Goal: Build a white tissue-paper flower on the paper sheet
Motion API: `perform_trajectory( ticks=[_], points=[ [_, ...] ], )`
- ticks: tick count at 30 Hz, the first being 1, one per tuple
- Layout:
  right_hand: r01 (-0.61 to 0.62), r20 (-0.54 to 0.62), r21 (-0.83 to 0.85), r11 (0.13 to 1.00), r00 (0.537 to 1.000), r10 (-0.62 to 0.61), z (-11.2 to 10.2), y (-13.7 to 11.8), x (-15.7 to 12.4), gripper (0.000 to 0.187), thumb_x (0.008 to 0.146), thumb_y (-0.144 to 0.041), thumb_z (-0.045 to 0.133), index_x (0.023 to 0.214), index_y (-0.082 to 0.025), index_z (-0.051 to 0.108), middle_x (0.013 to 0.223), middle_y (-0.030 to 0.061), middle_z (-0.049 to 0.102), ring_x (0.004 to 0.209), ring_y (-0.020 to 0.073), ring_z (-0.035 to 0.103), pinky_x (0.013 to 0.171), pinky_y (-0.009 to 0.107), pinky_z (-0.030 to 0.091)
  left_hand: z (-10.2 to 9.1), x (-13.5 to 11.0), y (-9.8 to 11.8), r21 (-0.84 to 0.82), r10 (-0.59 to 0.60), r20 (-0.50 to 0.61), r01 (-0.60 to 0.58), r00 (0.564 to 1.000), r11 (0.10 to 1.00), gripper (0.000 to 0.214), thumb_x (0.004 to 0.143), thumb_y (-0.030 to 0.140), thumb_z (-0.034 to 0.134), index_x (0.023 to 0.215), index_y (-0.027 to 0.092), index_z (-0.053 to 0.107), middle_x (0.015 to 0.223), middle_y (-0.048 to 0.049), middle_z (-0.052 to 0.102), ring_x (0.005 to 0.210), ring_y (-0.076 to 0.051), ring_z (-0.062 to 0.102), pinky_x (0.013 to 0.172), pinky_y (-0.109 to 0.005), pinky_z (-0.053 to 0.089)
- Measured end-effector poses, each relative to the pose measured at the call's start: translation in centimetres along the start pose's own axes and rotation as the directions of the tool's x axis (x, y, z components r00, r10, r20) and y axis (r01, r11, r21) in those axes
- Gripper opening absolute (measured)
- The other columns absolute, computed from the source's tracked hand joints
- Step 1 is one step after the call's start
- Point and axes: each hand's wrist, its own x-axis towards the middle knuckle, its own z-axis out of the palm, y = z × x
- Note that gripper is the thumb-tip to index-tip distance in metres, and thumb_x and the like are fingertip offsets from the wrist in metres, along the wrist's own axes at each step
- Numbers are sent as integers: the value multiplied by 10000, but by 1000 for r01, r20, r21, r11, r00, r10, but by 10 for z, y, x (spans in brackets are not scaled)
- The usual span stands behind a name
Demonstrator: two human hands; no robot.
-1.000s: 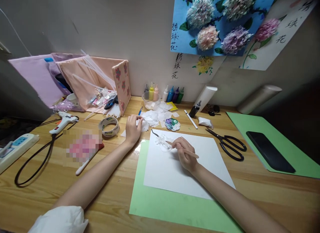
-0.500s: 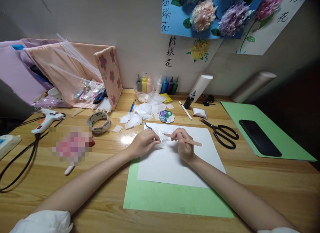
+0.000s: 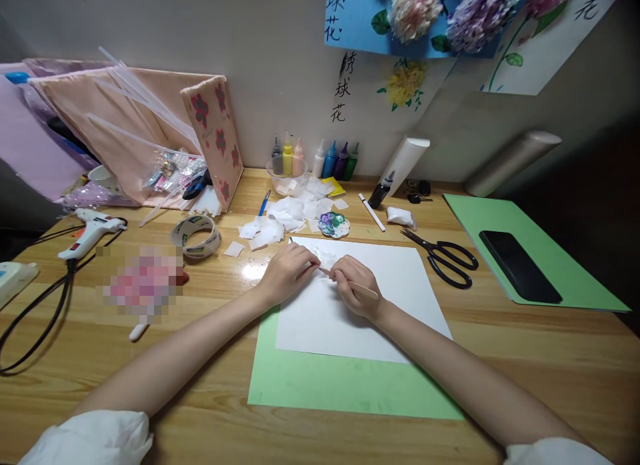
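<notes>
My left hand (image 3: 289,272) rests on the upper left part of a white sheet (image 3: 400,305), fingers pinched on a small white tissue piece (image 3: 327,257) beside the crumpled white cluster there. My right hand (image 3: 354,290) is closed round a thin wooden stick (image 3: 364,290), whose tip points left toward my left fingertips. The two hands almost touch. The white sheet lies on a green sheet (image 3: 345,388) on the wooden table.
Loose white tissue squares (image 3: 270,228), a small paint palette (image 3: 333,224) and paint bottles (image 3: 313,160) lie behind the sheet. Black scissors (image 3: 443,257) lie to the right, a phone (image 3: 520,265) on another green sheet. A tape roll (image 3: 196,236) and glue gun (image 3: 93,228) sit left.
My left hand came back from the pile of tissue squares to the white cluster on the sheet. My right hand with the stick shifted slightly left to meet it.
</notes>
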Motion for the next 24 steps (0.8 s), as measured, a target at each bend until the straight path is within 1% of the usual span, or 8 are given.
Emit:
perform_trajectory(
  ticks=[8,12,17,22,24],
  points=[
    [-40,46,-89,995,998,44,2,1,2,172,882,-116,352,774,-212,447,655,23,498,639,169,458,604,301,379,0,-1,0,-1,-21,-12,21,1000,1000,110,879,229,476,849,181,571,821,-30,630,811,-163,526,724,-298,409],
    [-70,48,-105,992,996,75,4,3,2,170,893,-124,355,778,-212,445,668,23,502,653,169,462,621,301,380,-2,0,0,-29,-96,-66,94,993,995,93,878,220,475,866,180,558,848,-32,620,826,-160,529,738,-294,410],
    [-121,41,-135,983,991,127,8,4,3,184,905,-126,344,767,-210,433,688,27,518,656,167,462,630,302,377,-2,2,-2,-65,-197,-133,190,971,980,75,870,218,486,843,178,544,811,-20,588,778,-144,516,714,-283,404],
    [-177,46,-133,975,982,184,9,2,5,204,918,-148,336,748,-208,431,693,27,525,661,164,468,639,306,382,-1,3,-3,-102,-251,-134,239,959,966,69,866,216,489,843,181,544,816,-13,584,773,-136,514,706,-272,405],
    [-182,15,-92,979,983,184,8,2,5,216,917,-145,331,738,-209,433,685,24,519,663,161,475,638,305,386,0,3,-4,-112,-266,-133,252,955,961,73,867,220,487,842,181,543,816,-12,583,772,-135,514,701,-269,407]
  ],
)
